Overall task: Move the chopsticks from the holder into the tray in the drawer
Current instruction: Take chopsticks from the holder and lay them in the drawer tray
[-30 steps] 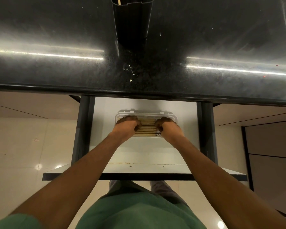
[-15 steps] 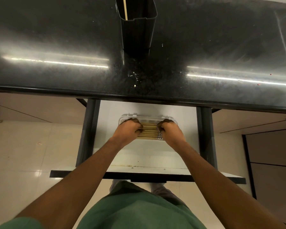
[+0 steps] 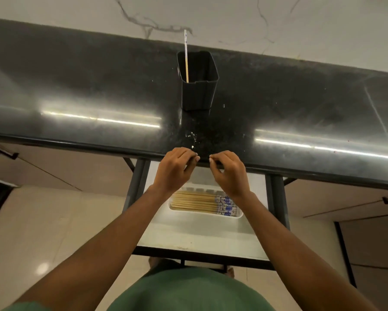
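Note:
A black square holder stands on the dark counter, with a single chopstick leaning in its left corner. Below the counter the drawer is pulled out. In it a white tray holds several wooden chopsticks lying side by side, their blue-patterned ends to the right. My left hand and my right hand hover above the tray at the counter's front edge, fingers loosely curled, holding nothing.
A pale marbled wall rises behind the counter. A few crumbs lie on the counter near its edge. Dark drawer rails flank the drawer, with beige floor tiles to the left.
Both hands have let go of the chopsticks in the tray and risen to the counter edge. The view has tilted up, so the holder and wall now show.

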